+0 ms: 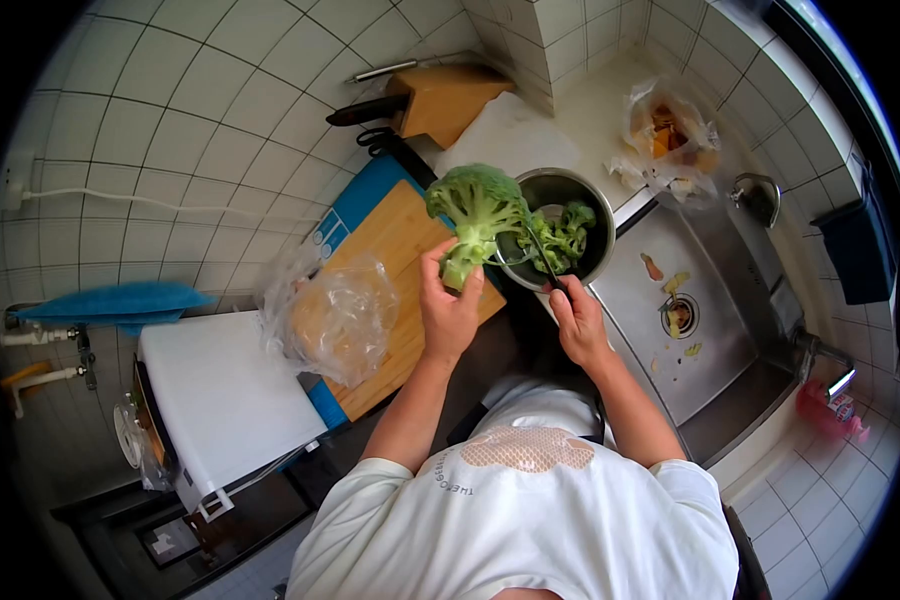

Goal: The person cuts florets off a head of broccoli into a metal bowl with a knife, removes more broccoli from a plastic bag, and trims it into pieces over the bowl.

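So the biggest thing here is the stainless steel sink [705, 345], a brushed, rounded-corner rectangle. Next up is the wooden cutting board [400, 235], smooth, flat and pale brown, with a blue layer [327, 405] showing under its edges. A crinkly, see-through plastic bag [338, 318] sits puffed up on the board. The round metal bowl [602, 262] stands between board and sink, shiny with a rolled rim, and has bumpy green broccoli pieces [562, 236] in it.

The big broccoli head [478, 205] is up in the air at the bowl's board side, domed and grainy on top with a smooth, pale, branching stem. The left hand [452, 315] has its fingers and thumb closed around the bottom of that stem. The right hand [582, 328] is curled shut on the dark handle of a slim cutting tool [545, 252], its blade over the bowl; can't tell if it's a knife or scissors. Smallest are the thin, curly peel scraps [676, 283] near the round drain [679, 318].
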Demonstrator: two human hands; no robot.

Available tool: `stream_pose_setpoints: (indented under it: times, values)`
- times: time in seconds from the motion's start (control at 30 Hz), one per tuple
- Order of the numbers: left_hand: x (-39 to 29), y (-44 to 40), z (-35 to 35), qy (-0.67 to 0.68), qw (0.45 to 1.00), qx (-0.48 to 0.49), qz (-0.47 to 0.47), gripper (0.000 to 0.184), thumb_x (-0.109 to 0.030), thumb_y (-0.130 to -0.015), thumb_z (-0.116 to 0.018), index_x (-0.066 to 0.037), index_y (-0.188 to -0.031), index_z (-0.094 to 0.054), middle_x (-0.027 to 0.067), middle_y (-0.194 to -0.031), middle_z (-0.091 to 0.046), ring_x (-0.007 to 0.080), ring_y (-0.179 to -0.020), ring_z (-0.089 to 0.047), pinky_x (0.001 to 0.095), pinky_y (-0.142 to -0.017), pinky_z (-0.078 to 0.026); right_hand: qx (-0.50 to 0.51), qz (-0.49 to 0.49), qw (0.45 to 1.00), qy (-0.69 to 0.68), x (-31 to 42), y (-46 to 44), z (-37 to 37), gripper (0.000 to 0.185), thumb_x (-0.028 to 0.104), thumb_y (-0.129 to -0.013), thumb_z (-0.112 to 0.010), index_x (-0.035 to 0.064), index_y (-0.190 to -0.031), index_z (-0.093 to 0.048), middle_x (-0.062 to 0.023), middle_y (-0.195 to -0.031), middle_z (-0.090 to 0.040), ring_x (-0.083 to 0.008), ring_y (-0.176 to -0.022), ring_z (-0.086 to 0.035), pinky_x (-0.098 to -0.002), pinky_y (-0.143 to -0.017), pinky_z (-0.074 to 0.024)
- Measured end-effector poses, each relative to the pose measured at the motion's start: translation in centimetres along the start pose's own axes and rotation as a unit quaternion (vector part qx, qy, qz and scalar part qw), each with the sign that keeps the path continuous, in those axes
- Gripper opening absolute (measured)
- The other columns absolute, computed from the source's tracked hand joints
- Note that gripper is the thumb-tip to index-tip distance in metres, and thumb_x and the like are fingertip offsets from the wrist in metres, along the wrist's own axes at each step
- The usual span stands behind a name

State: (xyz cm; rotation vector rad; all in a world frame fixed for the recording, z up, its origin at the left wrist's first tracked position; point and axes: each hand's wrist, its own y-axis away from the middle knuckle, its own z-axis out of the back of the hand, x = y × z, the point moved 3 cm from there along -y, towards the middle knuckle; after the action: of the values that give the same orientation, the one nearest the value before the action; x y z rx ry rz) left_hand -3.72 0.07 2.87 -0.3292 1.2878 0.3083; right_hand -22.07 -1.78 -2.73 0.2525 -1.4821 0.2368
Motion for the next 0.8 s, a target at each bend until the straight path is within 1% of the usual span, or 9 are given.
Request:
stream_pose_setpoints:
  times: [0.03, 0.1, 0.13, 0.27, 0.33, 0.57, 0.63, 0.67, 0.8]
  values:
    - [0.0, 0.0, 0.0, 0.000, 1.000, -0.004, 0.001, 0.036, -0.004, -0.083, -0.062, 0.000, -0.115, -0.046, 0.0097, -0.099, -0.055, 0.0171, -0.084, -0.057, 0.0284, -0.074, -0.047, 0.007, -0.013, 1.000, 0.005, -0.1, 0.1, -0.1, 0.024, 0.024, -0.095, -0.049, 0.0015, -0.101, -0.054, -0.0057, -0.066, -0.048, -0.0142, -0.061, -0.044, -0.0265, -0.059, -0.0399]
    - [-0.7, 0.1, -0.1, -0.158, 0.978, -0.010, -0.134, 0.038, -0.003, -0.080, -0.062, 0.001, -0.114, -0.048, 0.0167, -0.103, -0.055, 0.0278, -0.091, -0.056, 0.0352, -0.079, -0.045, 0.013, -0.018, 1.000, 0.002, -0.5, 0.4, -0.3, 0.024, 0.024, -0.095, -0.049, 0.0014, -0.101, -0.055, -0.0054, -0.066, -0.048, -0.0137, -0.061, -0.044, -0.0263, -0.059, -0.0397]
    - [-0.9, 0.1, -0.2, -0.163, 0.977, -0.005, -0.135, 0.039, -0.002, -0.077, -0.062, 0.001, -0.114, -0.048, 0.0229, -0.106, -0.052, 0.0364, -0.098, -0.052, 0.0394, -0.083, -0.043, 0.015, -0.023, 1.000, -0.002, -0.8, 0.5, -0.5, 0.024, 0.024, -0.095, -0.049, 0.0013, -0.100, -0.055, -0.0051, -0.066, -0.048, -0.0131, -0.061, -0.044, -0.0261, -0.059, -0.0395]
    - [-1.4, -0.1, -0.2, -0.217, 0.957, -0.010, -0.191, 0.040, -0.002, -0.077, -0.063, 0.001, -0.115, -0.049, 0.0245, -0.107, -0.051, 0.0382, -0.100, -0.051, 0.0405, -0.084, -0.042, 0.018, -0.019, 0.999, -0.032, -1.6, 0.8, -1.1, 0.023, 0.026, -0.096, -0.047, 0.0044, -0.097, -0.055, 0.0046, -0.063, -0.042, -0.0055, -0.057, -0.036, -0.0219, -0.052, -0.0309]
    - [-1.4, -0.1, -0.1, -0.293, 0.923, -0.017, -0.248, 0.042, -0.002, -0.075, -0.064, 0.000, -0.115, -0.050, 0.0264, -0.109, -0.050, 0.0408, -0.098, -0.051, 0.0422, -0.083, -0.043, 0.038, -0.038, 0.998, -0.032, -1.6, 0.8, -1.1, 0.023, 0.024, -0.096, -0.049, 0.0015, -0.099, -0.055, -0.0042, -0.065, -0.047, -0.0125, -0.061, -0.044, -0.0251, -0.059, -0.0390]
    - [-2.5, -0.7, 0.8, -0.343, 0.902, 0.032, -0.261, 0.042, 0.000, -0.073, -0.065, -0.003, -0.113, -0.054, 0.0268, -0.110, -0.050, 0.0426, -0.100, -0.051, 0.0432, -0.084, -0.043, 0.026, -0.044, 0.999, -0.014, -0.6, -0.3, 0.1, 0.025, 0.025, -0.095, -0.050, 0.0009, -0.100, -0.055, -0.0064, -0.066, -0.050, -0.0146, -0.061, -0.046, -0.0272, -0.059, -0.0406]
    - [-2.6, -0.9, 1.0, -0.379, 0.864, 0.046, -0.327, 0.045, 0.000, -0.070, -0.066, -0.006, -0.113, -0.055, 0.0237, -0.110, -0.050, 0.0396, -0.092, -0.054, 0.0427, -0.076, -0.046, 0.012, 0.016, 0.999, 0.041, 0.8, -0.7, 0.3, 0.024, 0.025, -0.095, -0.051, 0.0016, -0.101, -0.056, -0.0114, -0.070, -0.055, -0.0224, -0.063, -0.052, -0.0302, -0.061, -0.0433]
    - [-2.7, -1.0, 1.2, -0.378, 0.864, 0.047, -0.328, 0.045, 0.000, -0.070, -0.066, -0.006, -0.113, -0.055, 0.0237, -0.110, -0.050, 0.0396, -0.092, -0.054, 0.0427, -0.076, -0.046, 0.010, 0.015, 0.999, 0.042, 1.0, -0.8, 0.4, 0.024, 0.025, -0.095, -0.051, 0.0016, -0.101, -0.056, -0.0114, -0.070, -0.055, -0.0224, -0.063, -0.052, -0.0302, -0.061, -0.0433]
    - [-3.4, -1.5, 1.7, -0.434, 0.823, 0.137, -0.339, 0.043, -0.001, -0.070, -0.064, -0.006, -0.111, -0.057, 0.0202, -0.109, -0.050, 0.0369, -0.091, -0.054, 0.0417, -0.076, -0.047, 0.030, 0.020, 0.992, 0.123, 2.1, -1.5, 0.3, 0.024, 0.025, -0.093, -0.051, 0.0033, -0.104, -0.054, -0.0190, -0.079, -0.060, -0.0370, -0.072, -0.057, -0.0385, -0.065, -0.0463]
